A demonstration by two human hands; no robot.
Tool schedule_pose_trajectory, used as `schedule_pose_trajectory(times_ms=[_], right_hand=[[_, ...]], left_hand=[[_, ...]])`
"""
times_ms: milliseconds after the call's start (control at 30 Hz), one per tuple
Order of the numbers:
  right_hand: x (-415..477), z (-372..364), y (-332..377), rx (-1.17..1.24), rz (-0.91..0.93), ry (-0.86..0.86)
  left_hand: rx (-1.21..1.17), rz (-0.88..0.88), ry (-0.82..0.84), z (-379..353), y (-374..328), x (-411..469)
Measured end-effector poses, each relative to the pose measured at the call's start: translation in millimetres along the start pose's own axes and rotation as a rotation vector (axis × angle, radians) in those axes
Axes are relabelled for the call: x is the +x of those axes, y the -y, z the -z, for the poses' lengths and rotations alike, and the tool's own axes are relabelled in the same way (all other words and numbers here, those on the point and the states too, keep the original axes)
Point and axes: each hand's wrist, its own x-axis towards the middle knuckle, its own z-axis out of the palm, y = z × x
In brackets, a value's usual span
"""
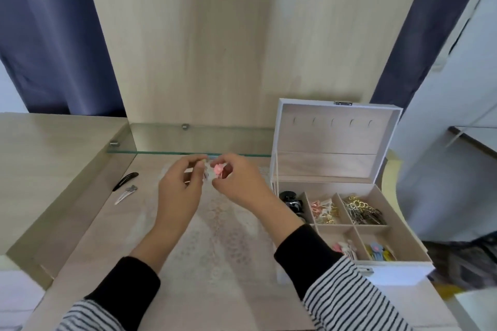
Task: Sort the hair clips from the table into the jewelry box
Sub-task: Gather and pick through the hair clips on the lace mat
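Both my hands are raised over the middle of the table, close together. My right hand (238, 183) pinches a small pink flower hair clip (217, 169). My left hand (180, 185) pinches a small white card (206, 172) that the clip seems to sit on. The white jewelry box (382, 267) stands open at the right, its compartments holding black claw clips (291, 203), pink and gold clips (324, 209), metal clips (363, 211), pink clips (344, 248) and blue and yellow clips (380, 251). A black snap clip (125, 181) and a silver snap clip (125, 194) lie on the table at left.
A lace cloth (215, 236) covers the table's middle. A glass shelf (188, 140) runs along the back under a wooden panel. The box's upright lid (333, 142) rises at right. A raised wooden ledge (53, 148) borders the left side.
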Motion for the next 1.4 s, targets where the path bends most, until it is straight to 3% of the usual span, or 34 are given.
schedule_pose_trajectory(times_ms=[300,500,767,1000,1233,1400], right_hand=[[-41,115,-36,0.114,-0.102,-0.087],[-70,176,-60,0.047,-0.140,-0.097],[-98,212,-94,-0.045,-0.167,-0.080],[-113,219,-104,-0.301,-0.240,0.066],[-123,215,-107,-0.513,-0.295,0.260],[-124,204,-111,-0.618,-0.287,0.298]], left_hand=[[-0.194,0.064,0.199,-59,-55,-23],[-0.221,0.083,0.385,-100,-85,-39],[-0.038,0.173,0.712,-146,-103,-69],[0.121,0.232,0.948,-159,-97,-71],[0.290,0.139,0.978,-164,-92,-70],[0.498,0.007,1.013,-164,-90,-75]])
